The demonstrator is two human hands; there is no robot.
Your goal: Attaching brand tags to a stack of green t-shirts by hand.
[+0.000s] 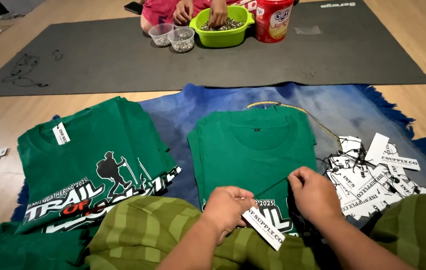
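Observation:
A folded green t-shirt (255, 150) with white print lies on a blue rug right in front of me. My left hand (228, 206) holds a white paper hang tag (264, 228) over the shirt's lower part. My right hand (314, 192) pinches the shirt's fabric beside the tag, fingers closed on it. A pile of white hang tags with black strings (368, 172) lies just right of my right hand. A second stack of folded green t-shirts (93, 167) lies to the left, with a white tag at its collar.
Another person's hands (200, 11) reach into a green bowl (221, 31) of small metal pieces on a grey mat (98, 55) beyond. Two clear cups (173, 37) and a red tub (273, 19) stand beside it. A gold cord (298, 110) curves on the rug.

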